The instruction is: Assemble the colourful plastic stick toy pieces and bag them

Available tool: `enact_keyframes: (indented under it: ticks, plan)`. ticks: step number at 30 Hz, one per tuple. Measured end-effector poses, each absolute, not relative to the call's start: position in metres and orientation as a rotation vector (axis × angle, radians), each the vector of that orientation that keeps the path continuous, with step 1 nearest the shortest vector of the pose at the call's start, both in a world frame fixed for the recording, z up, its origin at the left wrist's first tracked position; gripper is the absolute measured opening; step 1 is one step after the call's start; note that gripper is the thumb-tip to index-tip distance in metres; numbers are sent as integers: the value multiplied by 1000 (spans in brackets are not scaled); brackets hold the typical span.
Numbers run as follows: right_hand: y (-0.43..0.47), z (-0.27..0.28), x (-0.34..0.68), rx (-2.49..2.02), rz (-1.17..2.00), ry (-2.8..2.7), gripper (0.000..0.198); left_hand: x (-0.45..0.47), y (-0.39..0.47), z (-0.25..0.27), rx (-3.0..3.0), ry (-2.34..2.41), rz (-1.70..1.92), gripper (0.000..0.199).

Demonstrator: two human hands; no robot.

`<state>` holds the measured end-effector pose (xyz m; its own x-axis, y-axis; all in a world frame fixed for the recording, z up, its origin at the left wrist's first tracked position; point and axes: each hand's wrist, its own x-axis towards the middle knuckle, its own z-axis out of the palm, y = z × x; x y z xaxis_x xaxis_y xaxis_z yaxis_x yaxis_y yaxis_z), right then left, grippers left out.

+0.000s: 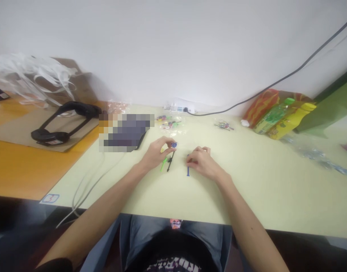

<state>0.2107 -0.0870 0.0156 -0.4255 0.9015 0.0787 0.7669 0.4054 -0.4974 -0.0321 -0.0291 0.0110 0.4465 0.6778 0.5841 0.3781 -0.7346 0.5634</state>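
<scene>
My left hand (157, 153) is pinched at its fingertips around a small round blue piece (174, 144). Below those fingers a thin black stick-like piece (169, 163) and a bright green one (163, 164) lie side by side on the table. A short way to the right, my right hand (201, 160) is closed over a slim blue stick-like piece (188, 171), whose lower end shows under the fingers. The fingers hide the upper part of that piece.
Small coloured parts (169, 122) lie behind my hands, with another cluster (224, 125) farther right. A power strip (182, 105) sits by the wall. Bottles (278, 113) and plastic bags (318, 156) are at the right. A black frame-like device (64, 122) and cables (85, 192) are leftward.
</scene>
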Motion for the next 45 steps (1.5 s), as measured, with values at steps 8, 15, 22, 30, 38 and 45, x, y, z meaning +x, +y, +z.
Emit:
enact_keyframes:
  ticks: [8,15,22,30,38,45]
  plan:
    - [-87,13,209,-1420,530,-2347,20,-33,-28,7,2335,929,1187,22]
    - [-85,4,205,-1378,439,-2385,22,-34,-28,5,2261,1021,1167,23]
    - [-84,6,204,-1395,334,-2372,25,-31,-29,8,2105,888,1151,22]
    - [-83,6,205,-1357,236,-2294,25,-25,-33,10,1934,732,1221,47]
    - [-85,7,203,-1272,335,-2168,29,-26,-30,6,1863,900,1347,39]
    - [-90,12,200,-1268,302,-2096,29,-27,-32,11,1768,865,1264,32]
